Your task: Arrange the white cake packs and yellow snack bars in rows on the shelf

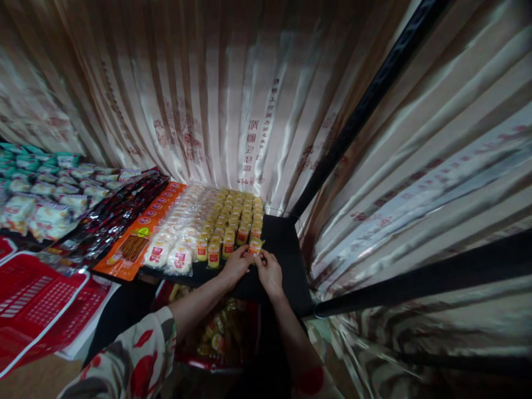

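Between my fingers is a small yellow snack packet [255, 246] with a red label, at the front right end of the packet rows. My left hand [236, 265] pinches its left side, and my right hand [269, 272] grips its right side with thumb and fingers. Rows of matching yellow snack packets [228, 241] stand on the black shelf [286, 266], just left of and behind my hands. Farther left lie clear-wrapped white round cakes [181, 257] with red print. Below my forearms, a red basket [216, 368] holds more yellow packets, partly hidden by my arms.
An orange snack bag [133, 249], dark shiny packets [103, 216], white packets [52, 216] and green packets [29, 162] line the shelf leftward. A red basket with a white handle [45, 299] stands lower left. Black posts [357, 122] and patterned curtains [216, 100] border the shelf.
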Demonstrator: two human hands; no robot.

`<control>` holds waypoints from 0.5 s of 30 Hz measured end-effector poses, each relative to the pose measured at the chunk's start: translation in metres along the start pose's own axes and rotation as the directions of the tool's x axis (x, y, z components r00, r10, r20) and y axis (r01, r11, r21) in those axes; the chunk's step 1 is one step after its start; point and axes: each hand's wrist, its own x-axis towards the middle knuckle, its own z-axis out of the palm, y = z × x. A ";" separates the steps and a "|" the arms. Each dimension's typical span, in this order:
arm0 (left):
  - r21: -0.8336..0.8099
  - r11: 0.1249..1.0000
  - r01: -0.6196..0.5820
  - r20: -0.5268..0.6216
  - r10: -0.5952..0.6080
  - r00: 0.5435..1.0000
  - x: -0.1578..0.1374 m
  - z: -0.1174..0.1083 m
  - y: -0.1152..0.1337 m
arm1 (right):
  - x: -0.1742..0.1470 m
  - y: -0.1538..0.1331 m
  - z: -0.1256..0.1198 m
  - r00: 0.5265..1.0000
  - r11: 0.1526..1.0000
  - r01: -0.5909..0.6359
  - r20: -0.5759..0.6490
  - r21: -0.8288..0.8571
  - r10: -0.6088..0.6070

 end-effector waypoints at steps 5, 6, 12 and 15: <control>0.018 1.000 0.015 -0.033 -0.015 0.999 0.012 0.006 -0.008 | 0.010 -0.004 0.002 1.000 0.999 0.004 0.001 -0.042 -0.003; 0.025 1.000 0.017 -0.037 -0.017 0.999 0.014 0.006 -0.009 | 0.012 -0.005 0.002 1.000 0.999 0.002 -0.003 -0.047 -0.002; 0.043 0.999 0.009 0.003 -0.009 1.000 0.021 0.007 -0.010 | 0.015 -0.007 0.005 0.999 0.999 -0.022 -0.034 -0.040 0.020; 0.086 0.996 -0.014 0.008 0.013 1.000 0.021 0.007 -0.012 | 0.016 -0.005 0.009 0.997 0.999 -0.032 -0.075 -0.009 0.031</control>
